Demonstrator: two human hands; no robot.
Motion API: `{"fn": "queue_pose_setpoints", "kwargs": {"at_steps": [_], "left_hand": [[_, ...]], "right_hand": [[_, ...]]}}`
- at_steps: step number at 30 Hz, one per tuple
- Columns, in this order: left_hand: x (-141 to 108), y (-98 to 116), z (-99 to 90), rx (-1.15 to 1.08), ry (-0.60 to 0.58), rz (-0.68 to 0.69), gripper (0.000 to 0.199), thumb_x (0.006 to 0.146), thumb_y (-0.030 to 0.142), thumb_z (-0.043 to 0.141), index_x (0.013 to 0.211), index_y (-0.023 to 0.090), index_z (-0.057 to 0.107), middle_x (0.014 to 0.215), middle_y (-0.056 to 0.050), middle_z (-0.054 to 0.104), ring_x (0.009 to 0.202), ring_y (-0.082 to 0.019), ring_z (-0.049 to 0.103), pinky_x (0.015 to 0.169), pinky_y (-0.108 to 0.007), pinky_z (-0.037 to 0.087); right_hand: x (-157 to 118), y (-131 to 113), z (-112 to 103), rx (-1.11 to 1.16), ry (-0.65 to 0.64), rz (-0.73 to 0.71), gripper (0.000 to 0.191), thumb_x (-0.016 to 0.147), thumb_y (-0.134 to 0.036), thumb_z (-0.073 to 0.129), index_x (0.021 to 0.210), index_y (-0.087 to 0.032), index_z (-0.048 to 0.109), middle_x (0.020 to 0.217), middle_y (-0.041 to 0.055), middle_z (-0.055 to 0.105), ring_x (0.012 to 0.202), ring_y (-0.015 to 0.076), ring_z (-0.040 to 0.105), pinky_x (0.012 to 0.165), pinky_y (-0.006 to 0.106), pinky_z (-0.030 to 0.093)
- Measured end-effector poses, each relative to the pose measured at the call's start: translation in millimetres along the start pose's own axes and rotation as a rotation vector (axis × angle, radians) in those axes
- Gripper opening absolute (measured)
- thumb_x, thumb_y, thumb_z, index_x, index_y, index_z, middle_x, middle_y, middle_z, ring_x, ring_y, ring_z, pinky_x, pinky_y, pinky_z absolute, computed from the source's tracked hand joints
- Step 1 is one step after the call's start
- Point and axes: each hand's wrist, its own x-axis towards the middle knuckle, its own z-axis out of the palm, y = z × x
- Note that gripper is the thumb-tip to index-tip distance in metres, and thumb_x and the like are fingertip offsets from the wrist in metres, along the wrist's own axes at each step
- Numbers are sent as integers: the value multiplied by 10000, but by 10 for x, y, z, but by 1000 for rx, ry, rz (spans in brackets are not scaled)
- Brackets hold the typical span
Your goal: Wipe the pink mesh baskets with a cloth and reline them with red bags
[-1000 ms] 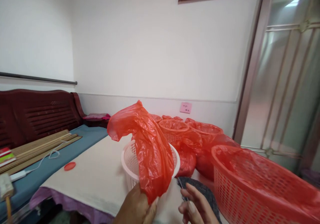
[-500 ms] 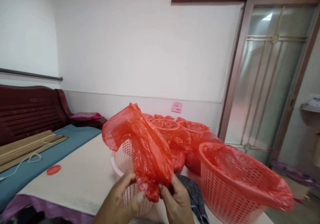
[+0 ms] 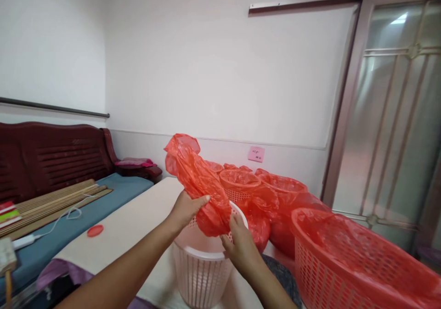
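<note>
A: Surface and rm, pls?

B: Work surface: table (image 3: 134, 235) w/ cream cover; purple fabric (image 3: 67, 270) hangs at its front edge. Bkgd: plain white wall (image 3: 206, 70), pink note (image 3: 256, 154) low on it. R side: sliding door (image 3: 386, 116), frosted glass. L side: dk-red slatted wooden backrest (image 3: 62, 155), blue cushion (image 3: 126, 189) in front; bamboo mat (image 3: 51, 205) and white cable (image 3: 57, 226) on cushion.

A: Other items, obstructions?

B: Small red disc (image 3: 95, 230) lies flat, L part of table. White perforated basket (image 3: 203, 274) stands upright, front ctr. Oval red basket (image 3: 327, 263), lined w/ red film, sits to its R; dk gray cloth (image 3: 280, 272) lies btwn the two. Round red baskets (image 3: 241, 180), also lined, stand at rear nr wall. Obstruction: red plastic bag (image 3: 206, 180) covers part of white basket's far rim.

A: Bag pos. and grip?

B: Bag is bunched above white basket's mouth, slanting to upper L; contact w/ rim: can't tell. L hand (image 3: 184, 212): clamped on bag, thumb across front, fingers mostly hidden. R hand (image 3: 241, 240): at bag's lower R edge, thumb and fingers slightly apart; can't tell if film is pinched there.
</note>
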Motion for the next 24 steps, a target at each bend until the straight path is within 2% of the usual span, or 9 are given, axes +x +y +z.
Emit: {"fn": "queue_pose_setpoints", "kwargs": {"at_steps": [3,6,10,12,14,16,18,21,24], "left_hand": [[-19,-311,-86,203,-28,-6,230,736,251,657,942,150,682,1005,-112,745,935,-288,683,852,-437,526],[-143,-485,-132,378,-200,-4,203,748,220,623,928,176,706,985,-89,746,921,-283,673,859,-426,508],[-302,-433,-73,475,-520,34,256,741,179,622,975,219,718,1014,-43,738,944,-255,655,911,-382,472],[-341,-374,-31,482,-601,59,344,739,159,620,1059,253,700,1138,-31,706,1078,-260,608,1001,-380,408],[-361,-355,-14,475,-620,55,352,749,154,606,1072,264,693,1179,-34,684,1127,-268,575,1043,-393,361],[-372,-383,-30,447,-580,17,341,741,178,633,1071,246,686,1175,-59,673,1119,-287,566,1047,-424,350],[-369,-431,-66,380,-519,-45,477,692,226,714,1162,224,634,1214,-94,646,1121,-310,563,1033,-456,370],[-323,-459,-123,188,-472,-140,705,664,359,764,1300,192,509,1260,-141,617,1115,-316,590,964,-457,450],[-254,-391,-151,-23,-460,-193,628,781,472,638,1315,180,484,1280,-159,614,1126,-296,609,950,-447,474]], "right_hand": [[-65,126,-59,-12,38,63,505,780,-125,515,1282,-171,540,1211,131,588,1163,270,544,999,460,444],[-61,94,-154,79,74,129,499,843,-270,545,1332,-194,478,1219,122,588,1125,255,571,945,433,479],[45,-14,-183,141,67,217,720,764,-345,642,1406,-169,367,1248,139,581,1090,265,586,906,418,489],[94,-28,-147,147,32,207,663,744,-313,638,1350,-151,426,1189,135,618,1033,261,609,846,387,504],[123,-14,-105,140,-6,158,401,753,-244,575,1146,-163,576,1029,97,669,907,237,631,762,349,506],[135,8,-80,124,-9,111,176,753,-180,503,875,-187,630,842,56,664,779,211,615,705,330,488],[142,15,-80,122,15,80,151,738,-140,455,715,-203,590,753,43,634,746,207,593,718,339,475],[162,-23,-109,145,40,15,199,732,-114,413,692,-216,579,805,56,644,845,218,604,810,362,474],[198,-78,-113,183,7,-61,266,764,-121,396,797,-230,636,938,62,667,992,212,609,882,344,477]]}}
